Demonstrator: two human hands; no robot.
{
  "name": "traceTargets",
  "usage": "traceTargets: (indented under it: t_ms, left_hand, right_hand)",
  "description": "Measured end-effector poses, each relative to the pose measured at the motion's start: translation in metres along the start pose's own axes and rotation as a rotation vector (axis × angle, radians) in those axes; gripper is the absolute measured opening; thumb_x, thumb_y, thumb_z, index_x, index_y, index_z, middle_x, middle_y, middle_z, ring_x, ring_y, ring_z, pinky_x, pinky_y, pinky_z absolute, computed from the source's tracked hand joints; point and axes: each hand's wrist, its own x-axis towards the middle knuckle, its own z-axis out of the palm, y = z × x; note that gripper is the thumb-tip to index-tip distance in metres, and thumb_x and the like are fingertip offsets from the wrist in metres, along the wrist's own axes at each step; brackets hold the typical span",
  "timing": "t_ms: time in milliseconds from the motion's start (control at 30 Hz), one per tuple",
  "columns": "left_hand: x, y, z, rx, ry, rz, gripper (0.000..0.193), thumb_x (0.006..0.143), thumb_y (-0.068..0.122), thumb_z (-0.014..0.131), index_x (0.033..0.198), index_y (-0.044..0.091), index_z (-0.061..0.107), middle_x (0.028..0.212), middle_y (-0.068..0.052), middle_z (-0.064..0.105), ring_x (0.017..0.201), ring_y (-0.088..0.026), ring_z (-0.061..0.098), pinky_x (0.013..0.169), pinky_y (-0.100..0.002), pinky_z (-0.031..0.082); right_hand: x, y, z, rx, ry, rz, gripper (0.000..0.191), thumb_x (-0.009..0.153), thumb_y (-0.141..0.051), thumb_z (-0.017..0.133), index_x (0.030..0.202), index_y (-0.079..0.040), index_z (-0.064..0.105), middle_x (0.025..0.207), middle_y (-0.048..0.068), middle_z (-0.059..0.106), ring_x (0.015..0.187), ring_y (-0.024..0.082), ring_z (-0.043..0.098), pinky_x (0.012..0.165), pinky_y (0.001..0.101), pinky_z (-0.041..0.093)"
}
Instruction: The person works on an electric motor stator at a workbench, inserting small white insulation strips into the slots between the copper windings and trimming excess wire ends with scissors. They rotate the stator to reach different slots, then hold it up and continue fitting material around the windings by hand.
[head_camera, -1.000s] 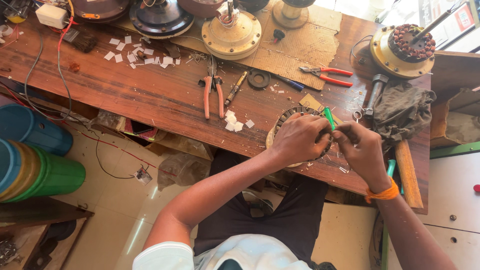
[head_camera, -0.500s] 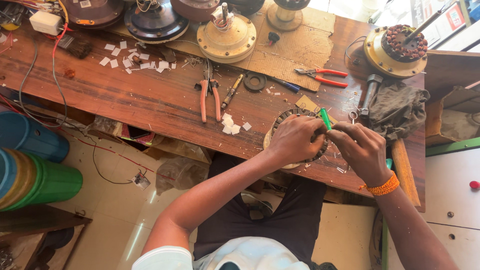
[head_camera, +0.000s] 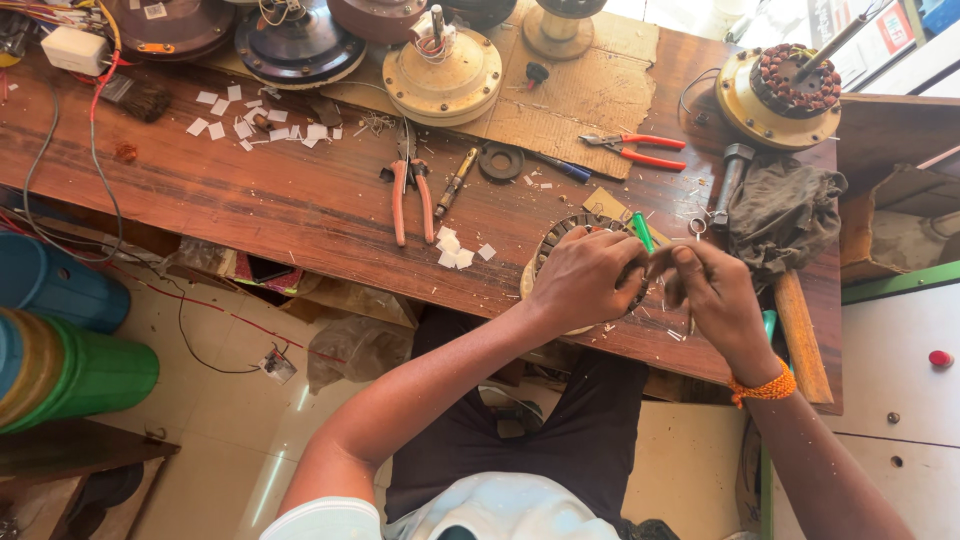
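A round fan stator with slotted teeth lies at the near edge of the wooden workbench. My left hand rests on top of it and covers most of it, fingers curled against its rim. My right hand, with an orange thread band at the wrist, pinches something thin just right of the stator, thumb tips of both hands almost touching. A green-handled tool sticks up behind my fingers; which hand holds it I cannot tell.
Orange-handled pliers, a small screwdriver, red side cutters and white paper scraps lie on the bench. Fan motors line the back, one with copper windings. A grey rag and a hammer sit right. Stacked buckets stand left.
Both hands stay on the stator with only small finger shifts; my right hand has drawn slightly closer to the left. The view has shifted a little.
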Motion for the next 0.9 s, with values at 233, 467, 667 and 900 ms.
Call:
traceTargets:
  t_ms: [233, 467, 667, 900]
  left_hand:
    - [0.003, -0.003, 0.002, -0.051, -0.03, -0.051, 0.015, 0.085, 0.021, 0.066, 0.095, 0.01, 0.07, 0.088, -0.007, 0.072, 0.092, -0.027, 0.07, 0.087, -0.042, 0.048]
    - [0.002, -0.004, 0.001, -0.069, -0.011, -0.041, 0.015, 0.086, 0.022, 0.066, 0.095, 0.011, 0.07, 0.089, -0.006, 0.071, 0.093, -0.026, 0.07, 0.088, -0.042, 0.048]
    - [-0.001, -0.001, 0.002, -0.029, -0.004, -0.01, 0.013, 0.087, 0.021, 0.066, 0.094, 0.01, 0.068, 0.091, -0.006, 0.071, 0.093, -0.026, 0.069, 0.087, -0.042, 0.048]
    - [0.001, -0.004, 0.003, -0.02, -0.008, -0.013, 0.015, 0.086, 0.021, 0.066, 0.094, 0.01, 0.068, 0.092, -0.007, 0.071, 0.094, -0.027, 0.069, 0.088, -0.042, 0.048]
  right_hand:
    - [-0.004, -0.021, 0.0, -0.748, 0.164, -0.793, 0.023, 0.086, 0.001, 0.074, 0.106, -0.008, 0.07, 0.106, 0.008, 0.071, 0.081, 0.026, 0.069, 0.071, 0.0381, 0.055]
    - [-0.005, 0.004, 0.001, -0.566, 0.172, -0.626, 0.013, 0.092, -0.008, 0.073, 0.105, -0.005, 0.071, 0.092, 0.007, 0.07, 0.076, 0.018, 0.067, 0.068, 0.033, 0.053]
    - [0.005, 0.027, -0.004, 0.422, -0.161, 0.213, 0.023, 0.11, -0.019, 0.059, 0.102, -0.002, 0.071, 0.079, 0.007, 0.066, 0.06, 0.007, 0.058, 0.053, 0.0239, 0.046]
    - [-0.004, -0.007, 0.003, -0.536, 0.188, -0.594, 0.018, 0.093, -0.009, 0.073, 0.11, -0.008, 0.068, 0.106, 0.008, 0.068, 0.083, 0.02, 0.069, 0.072, 0.0328, 0.055]
